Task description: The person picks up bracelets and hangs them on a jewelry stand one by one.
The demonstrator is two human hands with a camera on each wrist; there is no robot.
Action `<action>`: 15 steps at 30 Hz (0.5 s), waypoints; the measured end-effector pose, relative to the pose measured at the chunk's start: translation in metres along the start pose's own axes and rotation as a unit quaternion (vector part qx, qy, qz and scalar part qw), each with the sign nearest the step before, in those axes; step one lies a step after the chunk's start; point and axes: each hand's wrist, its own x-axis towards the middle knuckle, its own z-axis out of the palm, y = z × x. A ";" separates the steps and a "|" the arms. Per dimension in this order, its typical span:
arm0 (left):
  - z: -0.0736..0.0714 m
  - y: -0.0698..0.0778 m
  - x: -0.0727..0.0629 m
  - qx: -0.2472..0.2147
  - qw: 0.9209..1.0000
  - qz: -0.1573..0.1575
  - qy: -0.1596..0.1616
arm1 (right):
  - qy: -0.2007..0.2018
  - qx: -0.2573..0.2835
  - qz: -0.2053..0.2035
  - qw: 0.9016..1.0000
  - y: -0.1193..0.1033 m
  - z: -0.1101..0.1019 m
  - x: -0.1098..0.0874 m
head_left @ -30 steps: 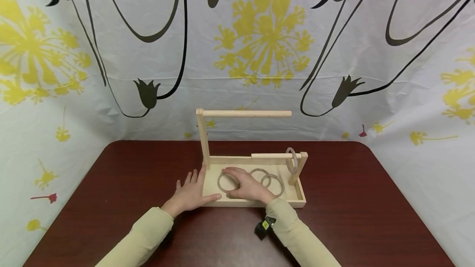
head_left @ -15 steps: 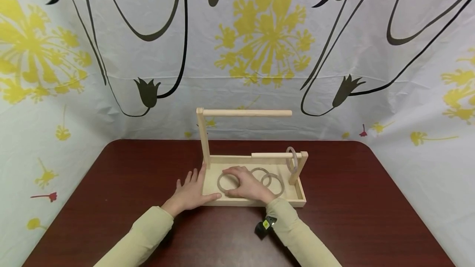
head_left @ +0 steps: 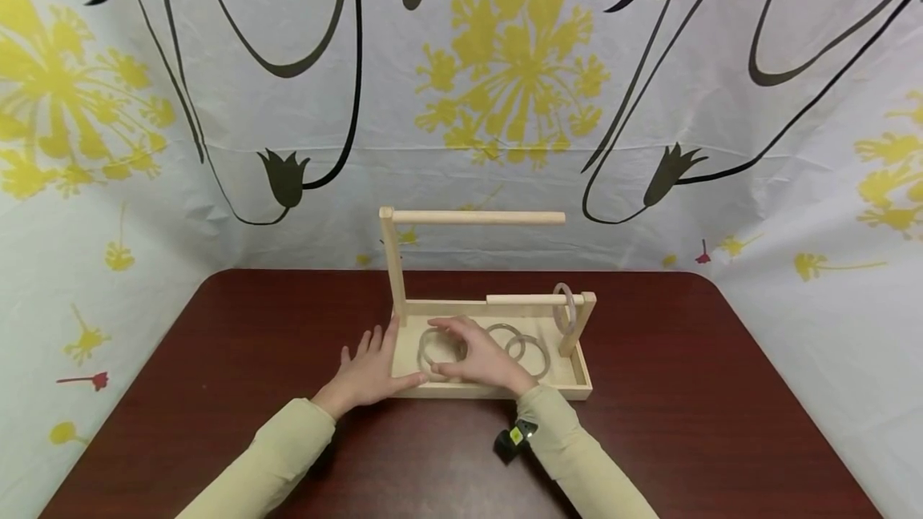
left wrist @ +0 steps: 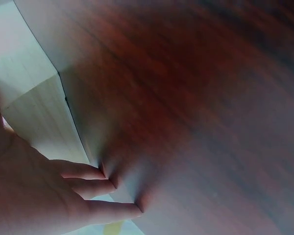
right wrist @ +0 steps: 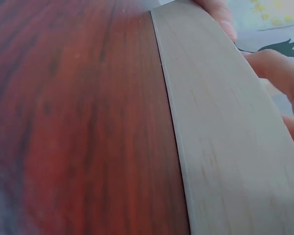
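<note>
A shallow wooden tray [head_left: 497, 393] has a tall post with a long peg [head_left: 479, 218] at its left and a shorter peg [head_left: 530, 299] at its right. My left hand [head_left: 368, 371] rests at the tray's left end, fingers spread along the side and thumb over the front corner. Inside the tray, my right hand [head_left: 485, 355] grips a pale ring [head_left: 421, 355] between thumb and fingers, hiding the ring's right part. To its right lie two overlapping rings [head_left: 546, 355]. One more ring [head_left: 556, 309] hangs on the short peg. In the left wrist view, my left fingertips [left wrist: 137, 209] touch the tabletop.
The tray stands on a dark red-brown wooden table [head_left: 685, 391]. Behind it hangs a white cloth [head_left: 461, 118] with yellow and grey flower prints. A small black device [head_left: 510, 443] sits at my right cuff. The tray's front wall [right wrist: 225, 122] crosses the right wrist view.
My right thumb has shifted slightly left, and the gripped ring has moved a little within the tray. My left hand stays in place. The whole view has drifted slightly.
</note>
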 end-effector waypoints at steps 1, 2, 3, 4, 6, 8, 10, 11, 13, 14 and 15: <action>0.000 0.000 0.000 0.000 1.000 0.000 0.000 | 0.004 0.004 -0.001 1.000 0.000 0.000 0.000; 0.000 0.000 0.000 0.001 1.000 -0.001 0.000 | 0.009 0.007 -0.003 1.000 0.000 0.000 0.000; 0.000 0.000 0.000 0.000 1.000 -0.001 0.000 | 0.013 0.008 -0.007 1.000 0.000 0.000 -0.001; 0.000 0.000 0.000 0.001 1.000 -0.002 0.000 | 0.017 0.012 -0.010 1.000 -0.001 0.000 -0.001; 0.001 0.000 0.000 0.001 1.000 -0.004 0.000 | 0.024 0.019 -0.013 0.999 -0.002 -0.001 -0.003; 0.001 0.001 0.000 0.002 1.000 -0.005 0.000 | 0.030 0.031 -0.018 0.999 -0.004 -0.002 -0.004; 0.001 0.001 0.000 0.002 1.000 -0.007 0.001 | 0.034 0.043 -0.023 0.998 -0.007 -0.003 -0.006; 0.001 0.001 0.000 0.001 1.000 -0.008 0.001 | 0.037 0.046 -0.025 0.998 -0.009 -0.003 -0.006; 0.001 0.001 0.000 0.001 1.000 -0.009 0.002 | 0.040 0.050 -0.031 0.997 -0.011 -0.003 -0.008; 0.001 0.001 0.000 0.001 1.000 -0.009 0.003 | 0.042 0.050 -0.034 0.997 -0.013 -0.004 -0.008; 0.001 0.002 0.000 0.001 1.000 -0.008 0.003 | 0.045 0.050 -0.037 0.997 -0.014 -0.004 -0.009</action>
